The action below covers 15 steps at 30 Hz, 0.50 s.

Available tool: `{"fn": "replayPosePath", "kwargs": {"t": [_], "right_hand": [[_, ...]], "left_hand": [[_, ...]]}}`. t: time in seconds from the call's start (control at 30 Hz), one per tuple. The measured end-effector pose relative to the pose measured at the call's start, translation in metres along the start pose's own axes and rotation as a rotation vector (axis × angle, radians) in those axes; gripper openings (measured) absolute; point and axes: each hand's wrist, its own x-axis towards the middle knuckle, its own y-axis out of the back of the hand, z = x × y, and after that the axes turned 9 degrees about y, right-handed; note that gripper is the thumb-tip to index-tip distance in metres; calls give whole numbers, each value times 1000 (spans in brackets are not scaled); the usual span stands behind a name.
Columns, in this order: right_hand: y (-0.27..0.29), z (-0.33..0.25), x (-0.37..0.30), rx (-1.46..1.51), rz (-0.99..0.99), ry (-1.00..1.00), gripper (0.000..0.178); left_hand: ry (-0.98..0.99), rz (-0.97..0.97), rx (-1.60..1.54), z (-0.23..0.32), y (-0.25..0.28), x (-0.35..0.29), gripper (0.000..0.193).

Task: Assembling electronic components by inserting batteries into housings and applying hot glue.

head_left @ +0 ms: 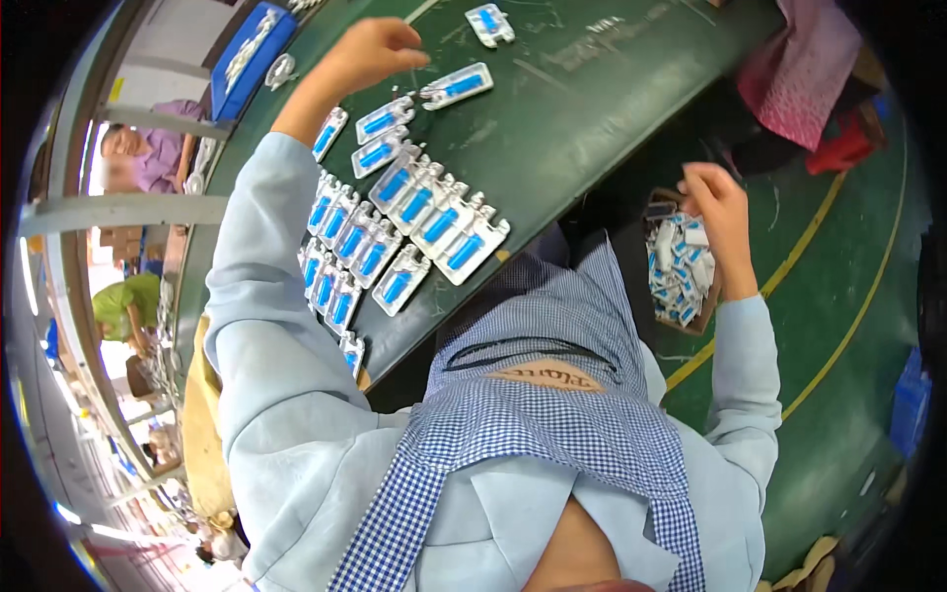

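My left hand [373, 51] hovers above the far part of the green table, its fingers loosely bent and apart with nothing visible in them. Just right of and below it lies a white plastic casing with a blue cylinder [458, 86]. Several similar casings [414, 205] are lined up in rows toward the table's near edge, some partly hidden by my left sleeve. Out past that edge, my right hand [720, 209] is beside and above a cardboard box [702, 321] of white and blue pieces [679, 264]. Its fingers are bent and slightly apart, and no object shows in them.
One more casing [490, 25] lies at the table's far end. A blue tray [247, 61] of white parts stands at the upper left. Other people [158, 153] sit beyond a metal frame on the left. A red object [846, 141] and a blue bin [910, 405] are at the right.
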Motion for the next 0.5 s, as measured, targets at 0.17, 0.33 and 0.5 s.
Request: {"fn": "replayPosePath", "kwargs": {"t": [0.17,0.33,0.5], "right_hand": [[-128,-64,125,-348,-243,462,36],[-212,-58,218,-915,-212,362,82],[-232,-54,243,-1132,-352,413,61]], "left_hand": [[-183,89,216,-5,-62,2,76],[-241,111,36,11,-78,6,46],[120,141,-246,-70,2,-18,53]]}}
